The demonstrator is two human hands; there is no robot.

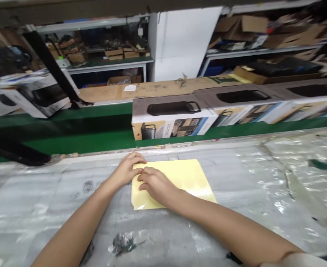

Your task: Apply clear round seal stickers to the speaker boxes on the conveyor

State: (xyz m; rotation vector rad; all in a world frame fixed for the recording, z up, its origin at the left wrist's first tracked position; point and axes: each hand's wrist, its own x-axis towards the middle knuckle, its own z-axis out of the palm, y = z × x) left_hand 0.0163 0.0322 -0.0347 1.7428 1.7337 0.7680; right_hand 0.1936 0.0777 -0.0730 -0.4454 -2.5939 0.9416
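Note:
A pale yellow sheet (pixel 177 178) with faint round outlines, like a sheet of clear stickers, lies flat on the plastic-covered table. My left hand (pixel 128 168) rests at its far left corner, thumb and fingers apart, with the thumb on the sheet. Close beside that thumb, my right hand (pixel 156 185) is over the left part of the sheet, its fingers curled and the index finger and thumb drawn together. Whatever the right fingertips may pinch is too small and blurred to make out. The right hand and forearm cover part of the sheet's near edge.
Beyond the table runs a green conveyor belt (pixel 102 128) carrying a row of printed product boxes (pixel 174 116). A dark post (pixel 50 68) rises at the left near more white boxes (pixel 43 92). Shelves with open cartons (pixel 241 27) stand behind. Clear plastic film (pixel 263 185) covers the table.

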